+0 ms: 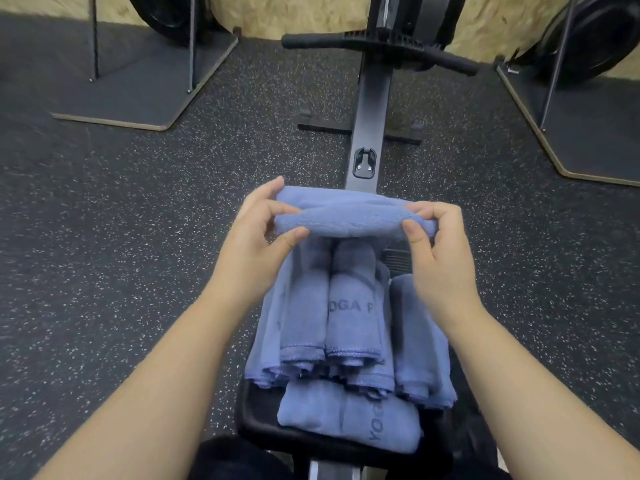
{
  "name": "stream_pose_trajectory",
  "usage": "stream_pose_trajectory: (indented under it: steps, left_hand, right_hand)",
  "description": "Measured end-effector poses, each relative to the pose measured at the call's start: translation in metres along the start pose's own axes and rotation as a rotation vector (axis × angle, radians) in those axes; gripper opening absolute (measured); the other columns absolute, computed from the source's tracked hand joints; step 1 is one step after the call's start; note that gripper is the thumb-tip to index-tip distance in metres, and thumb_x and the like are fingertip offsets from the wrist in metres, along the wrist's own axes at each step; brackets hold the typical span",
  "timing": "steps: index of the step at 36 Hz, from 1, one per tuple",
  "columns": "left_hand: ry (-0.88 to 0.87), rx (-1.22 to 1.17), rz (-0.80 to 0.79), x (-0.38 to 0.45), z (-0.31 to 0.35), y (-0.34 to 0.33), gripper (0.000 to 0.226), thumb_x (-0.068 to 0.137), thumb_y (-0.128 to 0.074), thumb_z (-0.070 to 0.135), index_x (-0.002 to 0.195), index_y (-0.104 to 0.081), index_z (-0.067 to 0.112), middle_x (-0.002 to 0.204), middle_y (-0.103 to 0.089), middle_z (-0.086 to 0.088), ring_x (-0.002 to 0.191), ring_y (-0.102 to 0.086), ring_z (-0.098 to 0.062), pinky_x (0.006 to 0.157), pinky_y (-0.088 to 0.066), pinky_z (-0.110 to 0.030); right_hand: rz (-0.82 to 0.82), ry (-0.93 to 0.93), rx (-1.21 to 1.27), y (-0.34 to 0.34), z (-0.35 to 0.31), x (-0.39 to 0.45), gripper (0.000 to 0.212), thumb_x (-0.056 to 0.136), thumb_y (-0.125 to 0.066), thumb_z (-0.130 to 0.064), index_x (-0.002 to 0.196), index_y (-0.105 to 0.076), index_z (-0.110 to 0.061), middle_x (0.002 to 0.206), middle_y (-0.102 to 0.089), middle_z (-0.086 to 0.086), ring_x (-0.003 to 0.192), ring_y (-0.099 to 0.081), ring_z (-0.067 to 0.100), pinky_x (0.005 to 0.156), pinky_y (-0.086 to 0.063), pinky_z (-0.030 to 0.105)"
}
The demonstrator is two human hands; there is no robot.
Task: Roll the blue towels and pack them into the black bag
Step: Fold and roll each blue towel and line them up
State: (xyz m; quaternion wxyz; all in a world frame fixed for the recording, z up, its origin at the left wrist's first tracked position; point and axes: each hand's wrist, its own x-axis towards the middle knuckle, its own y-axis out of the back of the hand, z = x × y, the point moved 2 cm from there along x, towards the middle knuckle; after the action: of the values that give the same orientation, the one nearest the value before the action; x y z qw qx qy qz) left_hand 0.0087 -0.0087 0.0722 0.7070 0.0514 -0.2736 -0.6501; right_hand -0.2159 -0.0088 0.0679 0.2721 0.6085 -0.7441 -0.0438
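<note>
The floor (121, 209) is dark and rubbery with tiny white specks all over it; far back runs a pale, rough wall (304, 12). On the left a flat dark board (138, 88) lies on the floor with thin metal poles standing up from it; a big black round thing sits behind the poles.

The left hand (258, 237) comes next; its thumb and fingers pinch the left end of a rolled blue towel (341, 216). The roll is held up in the air, lying sideways between both hands. Under it sits a pile of blue towels (349, 323), some rolled and lying side by side, one with grey letters on it; they rest on a black seat (256, 414) close to the person. One more folded blue towel (346, 415) lies at the near edge of the seat, touching the pile.

A long grey rail (369, 109) runs away from the seat down the middle; a black handle bar (377, 46) crosses it at the far end.

The right hand (438, 247) pinches the right end of the roll with its thumb and curled fingers. On the far right another flat board (581, 123) lies on the floor with a pole on it; another black round thing stands behind it.
</note>
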Motion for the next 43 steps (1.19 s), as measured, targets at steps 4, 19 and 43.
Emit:
stream_pose_trajectory:
  steps: [4, 19, 43]
  left_hand:
    - [-0.026, 0.004, -0.002, 0.004, 0.005, 0.002, 0.028, 0.087, -0.066, 0.007, 0.097, -0.056, 0.031, 0.142, -0.037, 0.008, 0.133, -0.035, -0.002, 0.11, -0.03, -0.021]
    - [-0.041, 0.024, -0.054, -0.05, 0.023, 0.016, 0.025, 0.087, -0.066, 0.011, 0.097, -0.056, 0.033, 0.136, -0.033, 0.028, 0.132, -0.034, 0.005, 0.107, -0.032, -0.02]
    - [0.17, 0.318, -0.238, -0.113, -0.013, 0.003, 0.005, 0.092, -0.061, 0.026, 0.092, -0.058, 0.03, 0.13, -0.039, 0.017, 0.121, -0.042, -0.005, 0.119, -0.003, -0.044]
  right_hand:
    - [0.007, 0.026, -0.011, 0.003, -0.004, 0.006, 0.013, 0.096, -0.052, -0.008, 0.104, -0.047, -0.016, 0.103, -0.05, -0.022, 0.092, -0.046, -0.02, 0.08, -0.032, 0.001]
    - [-0.064, 0.022, -0.026, 0.026, -0.028, -0.037, 0.027, 0.095, -0.053, -0.006, 0.095, -0.044, -0.032, 0.106, -0.053, -0.024, 0.097, -0.047, -0.022, 0.081, -0.032, -0.001]
    - [-0.3, -0.242, -0.183, 0.024, 0.005, -0.11, 0.022, 0.096, -0.054, -0.02, 0.084, -0.044, -0.034, 0.09, -0.058, -0.018, 0.085, -0.051, -0.011, 0.07, -0.036, 0.004]
